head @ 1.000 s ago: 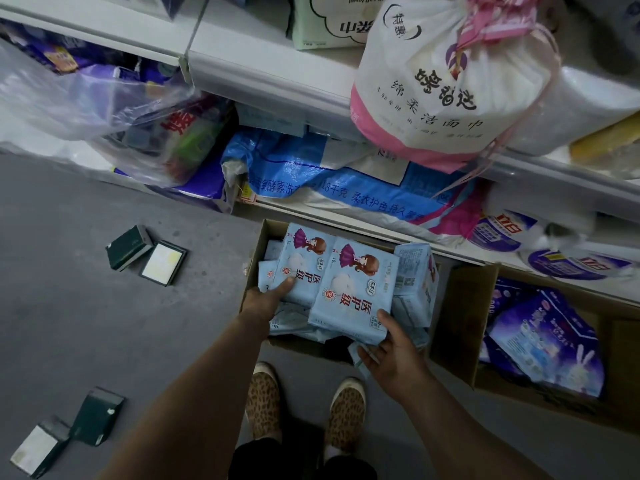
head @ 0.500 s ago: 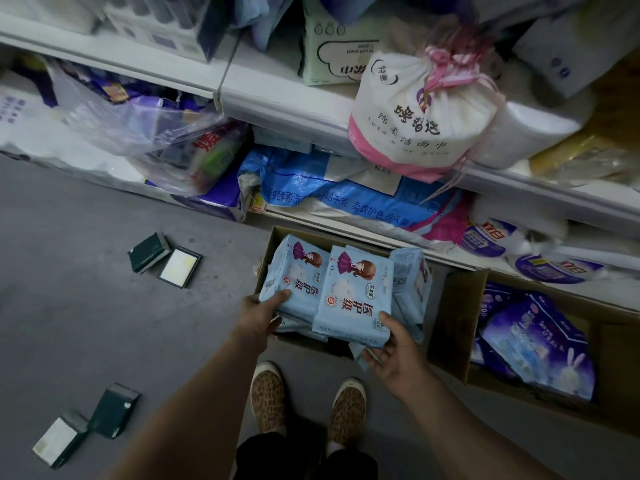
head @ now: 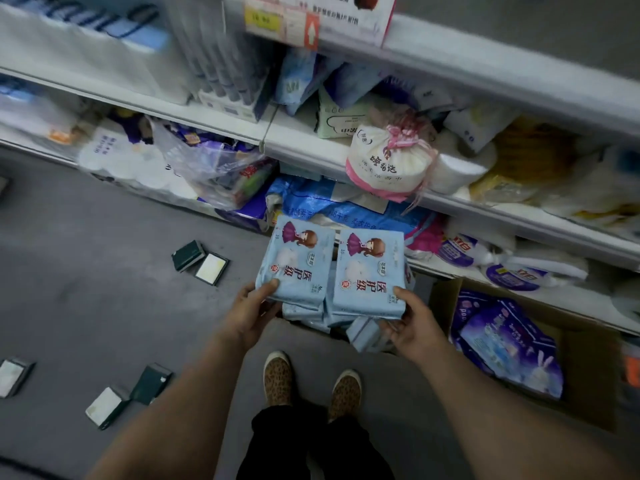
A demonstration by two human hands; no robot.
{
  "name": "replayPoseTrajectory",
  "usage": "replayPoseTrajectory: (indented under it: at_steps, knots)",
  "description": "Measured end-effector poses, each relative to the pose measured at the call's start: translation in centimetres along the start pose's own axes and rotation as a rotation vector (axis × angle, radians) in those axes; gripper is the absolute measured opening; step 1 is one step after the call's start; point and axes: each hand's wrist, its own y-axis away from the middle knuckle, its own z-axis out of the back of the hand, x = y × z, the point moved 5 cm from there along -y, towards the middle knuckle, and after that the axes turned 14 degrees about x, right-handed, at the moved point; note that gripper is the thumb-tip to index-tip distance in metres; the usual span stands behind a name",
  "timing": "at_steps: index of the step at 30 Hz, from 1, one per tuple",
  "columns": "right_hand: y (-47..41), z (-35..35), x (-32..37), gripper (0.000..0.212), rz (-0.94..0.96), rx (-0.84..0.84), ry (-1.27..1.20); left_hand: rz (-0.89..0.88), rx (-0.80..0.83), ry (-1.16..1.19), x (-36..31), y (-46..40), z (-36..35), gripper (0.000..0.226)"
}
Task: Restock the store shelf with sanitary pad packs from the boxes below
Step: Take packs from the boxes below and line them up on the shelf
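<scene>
I hold two stacks of light-blue sanitary pad packs side by side in front of me. My left hand [head: 251, 308] grips the left stack [head: 298, 263] at its near edge, thumb on top. My right hand [head: 414, 322] grips the right stack [head: 372, 271] the same way, with more packs hanging beneath. The box they came from is mostly hidden under the packs. A second cardboard box [head: 585, 362] at right holds purple pad packs [head: 509, 348]. White store shelves [head: 311, 150] rise ahead, crowded with goods.
A white-and-pink drawstring bag [head: 388, 164] overhangs the middle shelf edge. A blue sack [head: 346, 209] and a clear plastic bag [head: 214, 168] lie on the bottom shelf. Small dark green boxes [head: 201, 259] are scattered on the grey floor at left. My feet [head: 311, 382] stand below the packs.
Both hands have lifted the blue pad packs up out of the box. My view has tilted upward, showing more of the higher shelves.
</scene>
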Motion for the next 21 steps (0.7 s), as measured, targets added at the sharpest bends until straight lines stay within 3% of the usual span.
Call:
replayPoseTrajectory:
  at_steps: [3,7,14,21]
  knots:
    - [3.5,-1.7,1.6,0.046,0.026,0.054,0.003,-0.05,0.058,0.038,-2.1,3.2,-2.7,0.018]
    - [8.5,-4.1,3.7,0.034,0.077,0.11,-0.043,-0.12,0.121,0.121,-4.5,7.1,-5.6,0.044]
    - [14.8,-7.2,5.8,0.035,0.179,0.213,-0.1,-0.191,0.219,0.092,-9.4,12.5,-9.4,0.028]
    - [21.5,-11.6,7.5,0.042,0.324,0.283,-0.106,-0.307,0.343,0.013,-16.2,18.5,-11.7,0.058]
